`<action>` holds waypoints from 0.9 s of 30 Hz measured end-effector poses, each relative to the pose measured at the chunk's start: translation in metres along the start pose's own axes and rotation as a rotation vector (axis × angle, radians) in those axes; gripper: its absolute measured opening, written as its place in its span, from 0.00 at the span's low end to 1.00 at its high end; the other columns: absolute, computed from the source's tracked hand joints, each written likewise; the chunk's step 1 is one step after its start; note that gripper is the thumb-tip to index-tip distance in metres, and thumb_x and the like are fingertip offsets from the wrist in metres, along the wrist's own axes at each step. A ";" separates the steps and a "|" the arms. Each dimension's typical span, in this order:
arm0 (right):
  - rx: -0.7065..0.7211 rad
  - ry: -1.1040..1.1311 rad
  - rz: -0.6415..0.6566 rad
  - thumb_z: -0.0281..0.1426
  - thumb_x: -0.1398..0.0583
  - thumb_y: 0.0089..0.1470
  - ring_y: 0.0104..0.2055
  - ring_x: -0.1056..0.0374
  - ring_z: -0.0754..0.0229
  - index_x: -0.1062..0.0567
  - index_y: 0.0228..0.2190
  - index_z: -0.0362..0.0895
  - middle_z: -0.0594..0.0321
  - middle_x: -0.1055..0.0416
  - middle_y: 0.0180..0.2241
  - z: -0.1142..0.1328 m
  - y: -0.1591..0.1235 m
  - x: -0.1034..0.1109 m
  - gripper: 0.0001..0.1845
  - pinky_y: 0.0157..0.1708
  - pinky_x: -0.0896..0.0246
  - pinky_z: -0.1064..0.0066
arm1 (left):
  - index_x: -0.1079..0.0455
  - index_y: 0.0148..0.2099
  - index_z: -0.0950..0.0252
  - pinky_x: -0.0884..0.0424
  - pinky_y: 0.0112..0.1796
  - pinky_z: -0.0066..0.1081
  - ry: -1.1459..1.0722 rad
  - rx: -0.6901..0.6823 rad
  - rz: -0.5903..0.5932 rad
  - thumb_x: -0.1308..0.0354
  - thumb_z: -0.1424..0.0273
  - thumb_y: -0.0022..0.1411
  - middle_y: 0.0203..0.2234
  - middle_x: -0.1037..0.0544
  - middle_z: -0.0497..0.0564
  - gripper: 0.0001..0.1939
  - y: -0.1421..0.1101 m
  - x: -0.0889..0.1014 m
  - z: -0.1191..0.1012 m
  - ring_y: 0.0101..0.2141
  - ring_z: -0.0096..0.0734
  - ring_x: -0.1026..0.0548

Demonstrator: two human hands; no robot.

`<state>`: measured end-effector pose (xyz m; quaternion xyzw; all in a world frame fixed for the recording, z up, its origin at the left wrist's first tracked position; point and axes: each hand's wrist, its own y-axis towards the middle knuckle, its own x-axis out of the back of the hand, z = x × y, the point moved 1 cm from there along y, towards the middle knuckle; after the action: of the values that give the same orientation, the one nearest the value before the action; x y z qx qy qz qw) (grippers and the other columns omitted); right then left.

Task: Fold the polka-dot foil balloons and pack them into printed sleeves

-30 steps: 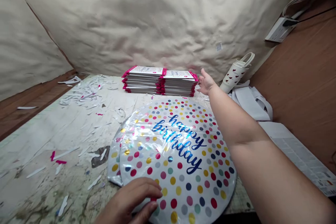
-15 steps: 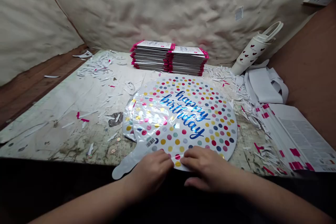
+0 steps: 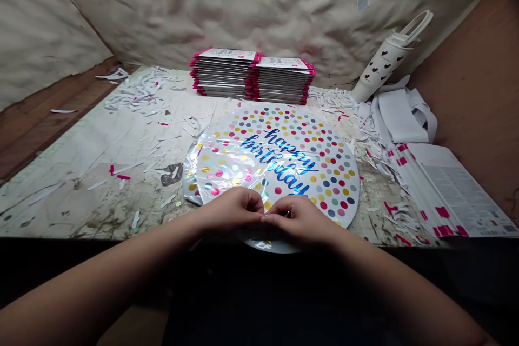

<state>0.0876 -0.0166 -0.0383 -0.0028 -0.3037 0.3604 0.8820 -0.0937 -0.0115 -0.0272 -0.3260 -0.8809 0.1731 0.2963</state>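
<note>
A flat foil balloon (image 3: 334,173) with coloured dots and blue "happy birthday" lettering lies on the table's front part, its near edge sticking out past the table edge. The rim of another shiny foil sheet shows beneath it at the left. My left hand (image 3: 237,208) and my right hand (image 3: 298,219) meet over the balloon's near part, thumbs and forefingers closed in a pinch, tips nearly touching. They appear to grip the balloon's film, though the pinched bit is mostly hidden by the fingers. My left forearm covers the balloon's tail.
Two stacks of pink-edged flat packets (image 3: 221,73) stand at the back. To the right are a white tumbler (image 3: 381,65) with hearts, a roll of white strip (image 3: 399,113) and printed card sleeves (image 3: 458,184). Paper scraps (image 3: 138,92) litter the worktable (image 3: 89,146).
Both hands have moved up from the balloon's near edge and come together, fingertips now pinched. The balloon's tail has gone out of sight behind my left arm. The view has shifted slightly.
</note>
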 end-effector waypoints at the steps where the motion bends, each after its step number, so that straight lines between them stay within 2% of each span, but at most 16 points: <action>1: -0.034 0.056 0.017 0.38 0.45 0.53 0.25 0.39 0.67 0.27 0.24 0.42 0.66 0.33 0.21 -0.002 0.002 -0.001 0.15 0.25 0.47 0.77 | 0.31 0.31 0.66 0.41 0.24 0.22 -0.001 -0.005 0.007 0.44 0.60 0.50 0.22 0.31 0.44 0.13 -0.001 0.000 0.001 0.25 0.25 0.35; 5: -0.063 0.161 -0.028 0.35 0.43 0.50 0.24 0.42 0.68 0.28 0.22 0.41 0.68 0.35 0.20 -0.005 0.007 -0.003 0.11 0.23 0.49 0.77 | 0.30 0.34 0.66 0.39 0.26 0.23 0.026 -0.034 -0.033 0.47 0.62 0.53 0.24 0.28 0.46 0.12 -0.003 0.004 0.000 0.27 0.28 0.32; 9: -0.115 0.280 0.002 0.36 0.44 0.50 0.20 0.45 0.69 0.30 0.19 0.40 0.69 0.41 0.16 -0.006 0.009 -0.003 0.14 0.20 0.51 0.77 | 0.33 0.35 0.67 0.36 0.26 0.24 -0.062 -0.055 -0.015 0.50 0.63 0.56 0.25 0.27 0.47 0.12 -0.004 0.006 -0.011 0.26 0.28 0.30; 12: -0.046 0.144 -0.018 0.35 0.45 0.52 0.23 0.42 0.68 0.29 0.22 0.41 0.67 0.36 0.20 -0.003 0.005 -0.002 0.13 0.24 0.48 0.76 | 0.34 0.39 0.65 0.34 0.29 0.26 0.006 -0.147 -0.014 0.50 0.62 0.57 0.28 0.26 0.48 0.13 -0.013 0.009 -0.020 0.29 0.30 0.28; 14: 0.049 -0.023 -0.021 0.37 0.44 0.52 0.27 0.39 0.66 0.28 0.27 0.42 0.65 0.32 0.26 0.003 0.000 -0.005 0.11 0.28 0.45 0.75 | 0.32 0.40 0.63 0.34 0.32 0.27 0.222 -0.222 -0.016 0.46 0.61 0.56 0.32 0.26 0.49 0.13 -0.024 0.011 -0.020 0.32 0.31 0.28; 16: 0.169 -0.236 -0.005 0.40 0.42 0.50 0.33 0.37 0.61 0.29 0.33 0.42 0.61 0.31 0.32 0.011 -0.007 -0.015 0.14 0.32 0.43 0.71 | 0.31 0.40 0.61 0.34 0.34 0.27 0.419 -0.253 -0.020 0.45 0.62 0.56 0.34 0.26 0.48 0.11 -0.036 0.013 -0.013 0.35 0.32 0.28; 18: 0.288 -0.484 -0.001 0.39 0.41 0.50 0.37 0.38 0.56 0.30 0.38 0.40 0.56 0.32 0.36 0.018 -0.012 -0.029 0.17 0.33 0.43 0.68 | 0.31 0.39 0.61 0.34 0.35 0.28 0.501 -0.243 -0.109 0.49 0.65 0.59 0.33 0.26 0.48 0.09 -0.048 0.017 0.001 0.35 0.32 0.28; 20: 0.360 -0.672 0.006 0.31 0.45 0.53 0.36 0.39 0.55 0.30 0.37 0.38 0.54 0.33 0.35 0.021 -0.014 -0.041 0.10 0.33 0.43 0.66 | 0.31 0.39 0.62 0.33 0.36 0.27 0.474 -0.228 -0.296 0.51 0.66 0.61 0.33 0.25 0.49 0.09 -0.059 0.023 0.015 0.35 0.31 0.28; 23: 0.324 -0.692 0.026 0.23 0.49 0.54 0.32 0.39 0.59 0.30 0.29 0.40 0.57 0.33 0.31 0.021 -0.010 -0.050 0.09 0.30 0.43 0.69 | 0.31 0.40 0.62 0.33 0.38 0.26 0.375 -0.249 -0.535 0.49 0.65 0.61 0.35 0.25 0.49 0.09 -0.075 0.030 0.032 0.36 0.30 0.27; 25: 0.266 -0.621 0.010 0.25 0.49 0.55 0.32 0.39 0.61 0.30 0.29 0.40 0.59 0.33 0.31 0.021 -0.006 -0.050 0.09 0.31 0.42 0.71 | 0.30 0.41 0.61 0.32 0.39 0.26 0.371 -0.287 -0.566 0.48 0.66 0.60 0.36 0.25 0.48 0.09 -0.083 0.031 0.037 0.38 0.30 0.28; 27: 0.262 -0.618 -0.033 0.30 0.48 0.56 0.35 0.38 0.59 0.30 0.35 0.40 0.57 0.32 0.35 0.024 -0.002 -0.051 0.09 0.32 0.40 0.70 | 0.30 0.42 0.60 0.33 0.42 0.27 0.436 -0.330 -0.520 0.48 0.68 0.60 0.38 0.25 0.49 0.08 -0.086 0.029 0.041 0.40 0.30 0.28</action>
<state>0.0476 -0.0561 -0.0456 0.2249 -0.5079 0.3659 0.7467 -0.1780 -0.0592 -0.0035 -0.1640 -0.8664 -0.1259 0.4545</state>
